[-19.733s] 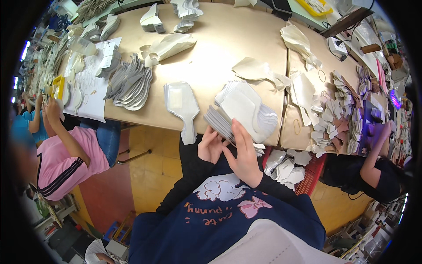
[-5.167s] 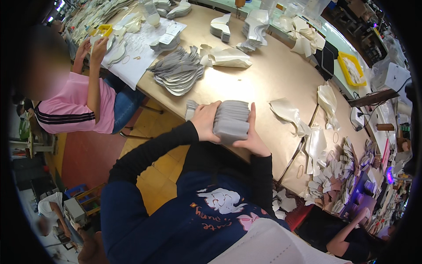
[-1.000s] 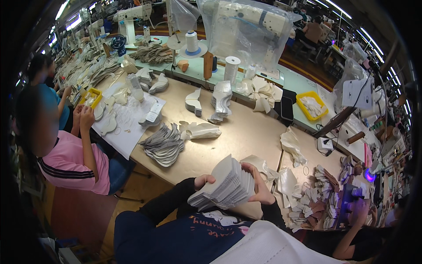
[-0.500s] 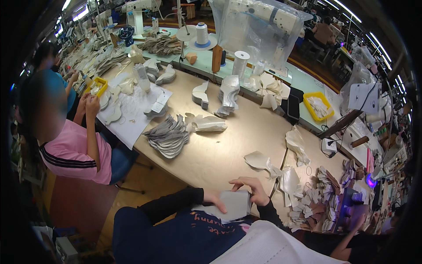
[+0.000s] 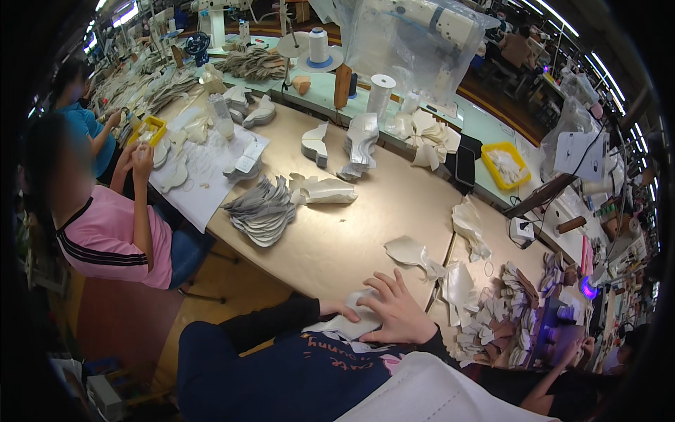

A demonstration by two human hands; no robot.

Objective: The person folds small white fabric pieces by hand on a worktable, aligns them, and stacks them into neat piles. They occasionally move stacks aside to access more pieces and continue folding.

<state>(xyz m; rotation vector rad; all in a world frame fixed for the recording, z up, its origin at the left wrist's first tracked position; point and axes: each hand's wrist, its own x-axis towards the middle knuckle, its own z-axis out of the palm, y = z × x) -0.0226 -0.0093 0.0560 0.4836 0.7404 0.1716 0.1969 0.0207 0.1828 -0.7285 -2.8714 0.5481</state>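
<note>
At the table's near edge, against my body, lies a small stack of pale grey, flat cut pieces (image 5: 343, 325), apparently shoe-upper parts. My left hand (image 5: 336, 308) grips its left side, the thumb resting on top and the other fingers mostly hidden. Over the right part of the stack my right hand (image 5: 402, 315) is spread open, fingers apart and the thumb near the pieces. Just beyond it lie a loose cream piece (image 5: 411, 254) and another cream piece (image 5: 460, 294). A fanned pile of grey pieces (image 5: 261, 211) sits farther left beside rolled cream pieces (image 5: 323, 190).
Banded grey bundles (image 5: 361, 144) stand toward the back. A yellow tray (image 5: 505, 167) and thread cones (image 5: 382, 95) line the green bench. Brown-grey piles (image 5: 517, 302) lie right. A person in pink (image 5: 116, 235) works at the left; another person's arm (image 5: 562, 369) shows lower right.
My right hand has turned and spread its fingers, moving across the stack and covering more of it. The left hand still holds the left side. The whole view has shifted slightly.
</note>
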